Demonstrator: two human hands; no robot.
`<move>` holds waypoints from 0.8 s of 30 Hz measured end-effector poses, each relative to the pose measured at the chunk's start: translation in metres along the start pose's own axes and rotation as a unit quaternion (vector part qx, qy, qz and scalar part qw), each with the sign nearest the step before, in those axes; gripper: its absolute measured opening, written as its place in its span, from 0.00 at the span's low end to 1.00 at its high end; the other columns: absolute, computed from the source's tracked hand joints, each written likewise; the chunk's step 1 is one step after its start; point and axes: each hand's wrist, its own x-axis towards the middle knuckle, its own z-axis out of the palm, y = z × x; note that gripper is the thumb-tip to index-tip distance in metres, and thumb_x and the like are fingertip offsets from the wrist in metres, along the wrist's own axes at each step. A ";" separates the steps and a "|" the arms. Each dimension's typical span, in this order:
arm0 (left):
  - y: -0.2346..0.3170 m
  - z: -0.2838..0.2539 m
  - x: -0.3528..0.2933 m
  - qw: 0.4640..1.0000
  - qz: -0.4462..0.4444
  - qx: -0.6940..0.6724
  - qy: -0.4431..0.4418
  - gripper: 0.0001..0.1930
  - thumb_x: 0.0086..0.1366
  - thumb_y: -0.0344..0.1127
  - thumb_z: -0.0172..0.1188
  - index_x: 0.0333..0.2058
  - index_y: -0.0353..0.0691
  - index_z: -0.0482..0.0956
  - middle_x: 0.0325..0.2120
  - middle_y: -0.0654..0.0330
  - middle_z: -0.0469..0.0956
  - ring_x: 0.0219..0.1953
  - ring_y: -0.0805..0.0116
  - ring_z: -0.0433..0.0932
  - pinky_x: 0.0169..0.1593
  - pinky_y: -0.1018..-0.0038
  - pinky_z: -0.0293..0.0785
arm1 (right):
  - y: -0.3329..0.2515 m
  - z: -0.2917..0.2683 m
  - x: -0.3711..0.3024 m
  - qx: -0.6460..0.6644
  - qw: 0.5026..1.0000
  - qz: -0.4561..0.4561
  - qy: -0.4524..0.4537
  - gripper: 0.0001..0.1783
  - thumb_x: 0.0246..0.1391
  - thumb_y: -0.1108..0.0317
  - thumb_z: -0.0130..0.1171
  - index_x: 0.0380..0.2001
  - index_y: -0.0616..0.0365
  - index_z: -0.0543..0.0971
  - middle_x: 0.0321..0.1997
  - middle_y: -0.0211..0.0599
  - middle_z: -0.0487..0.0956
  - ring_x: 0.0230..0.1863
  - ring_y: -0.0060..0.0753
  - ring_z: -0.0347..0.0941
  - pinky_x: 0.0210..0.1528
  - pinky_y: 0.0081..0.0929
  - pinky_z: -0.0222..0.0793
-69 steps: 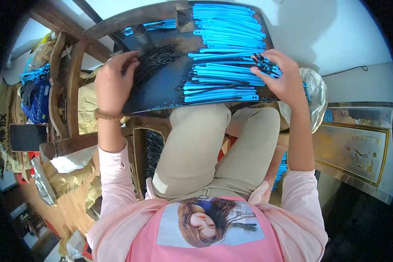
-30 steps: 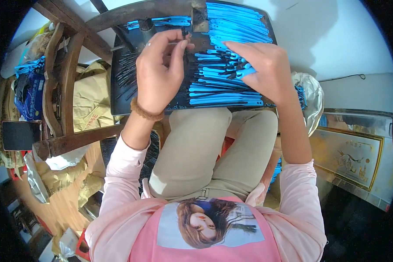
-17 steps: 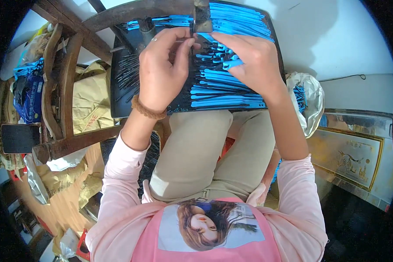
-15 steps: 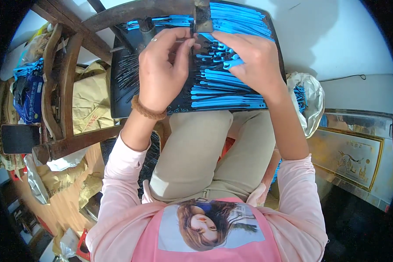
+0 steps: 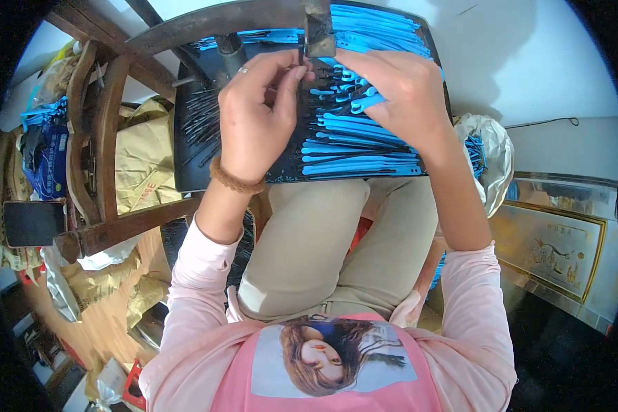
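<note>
My left hand is closed in a pinch beside a dark metal block on a lever arm. What its fingertips hold is too small to make out. My right hand is closed around flat blue strips, its index finger reaching to the block's lower edge. Below it, more blue strips with rounded ends lie in rows on a black tray, with thin black pieces among them. Left of my left hand, a pile of thin black rods lies on the same tray.
A curved bar crosses above the tray, with an upright metal post under it. A wooden chair frame stands at left before brown paper bags. A white bag holding blue pieces sits right of the tray.
Both hands stay nearly in place, fingers still closed. The metal block appears slightly lower, near my right index finger. The whole view has shifted a little.
</note>
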 end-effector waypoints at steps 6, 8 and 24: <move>0.004 0.000 0.002 0.999 0.021 0.033 0.009 0.05 0.60 0.21 0.57 0.36 0.29 0.78 0.30 0.55 0.81 0.33 0.68 0.84 0.32 0.79 0.77 | 0.001 -0.003 0.002 -0.005 0.999 0.006 -0.048 0.32 0.23 0.80 0.60 0.43 0.53 0.79 0.26 0.40 0.77 0.27 0.44 0.74 0.27 0.35 0.70; 0.006 -0.001 0.002 0.999 0.017 0.040 0.008 0.05 0.60 0.21 0.58 0.36 0.30 0.78 0.30 0.55 0.81 0.33 0.68 0.84 0.32 0.79 0.77 | 0.002 -0.001 0.001 0.014 0.999 0.014 -0.044 0.32 0.24 0.80 0.60 0.43 0.53 0.79 0.26 0.40 0.77 0.27 0.45 0.73 0.27 0.35 0.69; -0.007 0.001 0.001 0.999 0.019 0.020 0.029 0.06 0.59 0.21 0.59 0.36 0.30 0.79 0.29 0.54 0.82 0.30 0.69 0.83 0.31 0.80 0.77 | 0.003 0.005 0.001 0.029 0.996 0.020 -0.087 0.29 0.26 0.79 0.60 0.42 0.56 0.78 0.35 0.42 0.80 0.32 0.47 0.76 0.32 0.34 0.73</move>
